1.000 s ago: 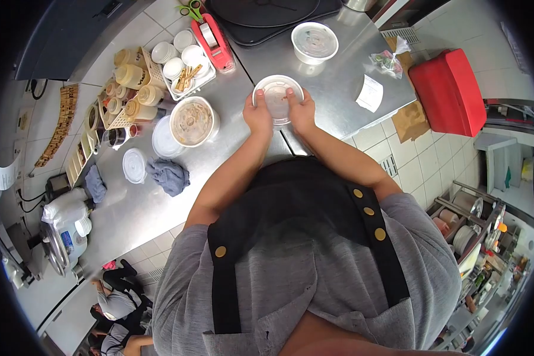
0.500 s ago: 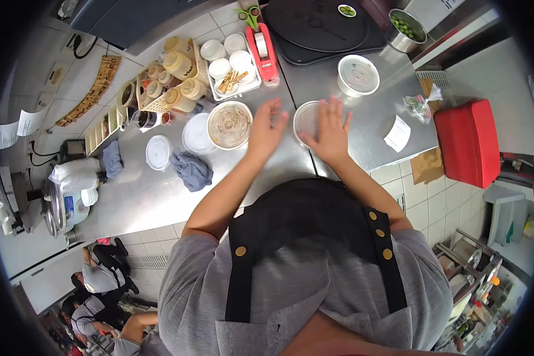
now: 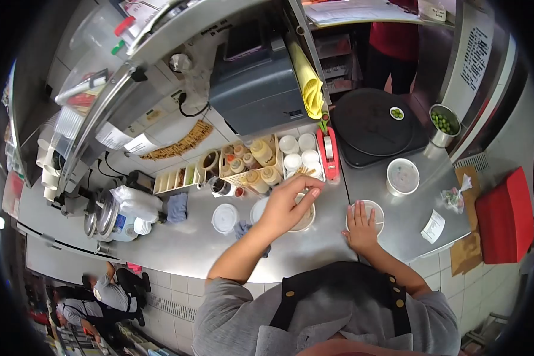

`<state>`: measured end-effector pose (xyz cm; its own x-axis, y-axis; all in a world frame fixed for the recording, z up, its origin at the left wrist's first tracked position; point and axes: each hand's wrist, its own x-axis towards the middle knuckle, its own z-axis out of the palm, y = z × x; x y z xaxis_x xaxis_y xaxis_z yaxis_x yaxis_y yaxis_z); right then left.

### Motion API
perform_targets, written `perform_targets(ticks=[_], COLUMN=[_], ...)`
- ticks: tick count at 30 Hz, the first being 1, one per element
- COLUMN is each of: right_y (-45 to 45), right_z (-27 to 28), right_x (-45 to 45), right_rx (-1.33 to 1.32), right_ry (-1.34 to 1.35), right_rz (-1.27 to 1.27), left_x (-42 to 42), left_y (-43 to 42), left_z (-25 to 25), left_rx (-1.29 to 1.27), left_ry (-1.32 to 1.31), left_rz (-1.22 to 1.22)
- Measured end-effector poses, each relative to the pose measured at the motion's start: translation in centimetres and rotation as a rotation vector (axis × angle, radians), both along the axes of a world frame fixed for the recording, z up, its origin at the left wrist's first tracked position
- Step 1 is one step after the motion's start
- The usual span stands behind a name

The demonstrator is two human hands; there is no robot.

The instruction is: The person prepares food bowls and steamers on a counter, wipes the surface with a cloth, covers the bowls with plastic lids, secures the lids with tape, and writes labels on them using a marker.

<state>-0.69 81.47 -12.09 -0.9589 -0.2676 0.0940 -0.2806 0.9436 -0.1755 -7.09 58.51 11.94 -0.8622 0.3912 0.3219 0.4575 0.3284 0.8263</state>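
Note:
My right hand [image 3: 361,230] lies flat with its fingers stretched over a white round tub [image 3: 376,215], covering much of its top. My left hand [image 3: 292,206] is loosely curled above another white tub [image 3: 306,222], hiding most of it; the thumb stands apart from the fingers and nothing shows in the hand. Left of it are a white lid [image 3: 258,208], partly behind my wrist, and a white round lidded container [image 3: 225,218]. A blue-grey cloth [image 3: 243,229] is partly hidden by my left forearm. A third lidded tub [image 3: 403,177] stands farther right.
Behind are a basket of sauce bottles [image 3: 250,161], a tray of small white cups [image 3: 292,161] and a red tape dispenser [image 3: 328,155]. Black round trays [image 3: 371,124] and a metal pot of limes [image 3: 444,126] stand back right. A paper slip [image 3: 433,226] lies right.
The view has tilted up, showing the shelf and grey machine. My left hand has moved over the tub of brown food; my right hand stays on its tub, fingers closer together.

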Motion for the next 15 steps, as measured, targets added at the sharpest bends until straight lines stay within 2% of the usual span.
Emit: perform_targets(ticks=[1, 3, 5, 6, 7, 8, 9, 10, 11, 12, 13, 14, 15], right_y=[-0.1, -0.1, 0.4, 0.9, 1.3, 1.9, 2.7, 3.5, 4.4, 5.3, 6.2, 7.2, 8.1], right_z=[-0.4, 0.3, 1.3, 1.8, 2.2, 2.7, 3.1, 3.3, 3.5, 3.7, 3.6, 3.1, 2.6], right_x=[0.0, 0.7, 1.5, 2.2, 2.8, 3.1, 3.3, 3.4, 3.5, 3.7, 4.0, 4.2, 4.5], right_rx=[-0.031, 0.017, 0.073, -0.067, -0.210, -0.209, -0.295, -0.381, -0.378, -0.376, -0.373, -0.371, -0.354], right_ry=[0.022, 0.100, 0.185, 0.239, 0.289, 0.296, 0.349, 0.397, 0.396, 0.438, 0.477, 0.459, 0.496], right_rz=[0.030, 0.116, 0.203, 0.211, 0.215, 0.222, 0.094, -0.035, -0.029, -0.132, -0.235, -0.228, -0.278], left_x=[0.7, 0.9, 0.0, -0.8, -1.6, -2.4, -2.7, -4.0, -5.2, -6.2, -7.2, -8.0, -8.4], left_y=[-0.4, -1.8, -5.3, -6.7, -8.6, -11.2, -12.9, -16.8, -21.1, -25.3, -29.0, -31.7, -33.0], left_z=[3.1, 9.0, 13.5, 16.1, 19.6, 22.9, 26.1, 29.3, 32.4, 34.8, 36.8, 38.4, 39.5], left_rx=[-0.093, -0.202, -0.069, 0.139, 0.090, 0.111, 0.191, 0.139, 0.044, -0.058, -0.273, -0.491, -0.507], left_ry=[0.276, 0.825, 1.045, 1.105, 1.322, 1.377, 1.368, 1.429, 1.339, 1.231, 1.102, 0.960, 0.944], left_rz=[-0.044, 0.075, 0.248, 0.324, 0.509, 0.706, 0.807, 0.889, 0.963, 1.035, 1.203, 1.354, 1.355])
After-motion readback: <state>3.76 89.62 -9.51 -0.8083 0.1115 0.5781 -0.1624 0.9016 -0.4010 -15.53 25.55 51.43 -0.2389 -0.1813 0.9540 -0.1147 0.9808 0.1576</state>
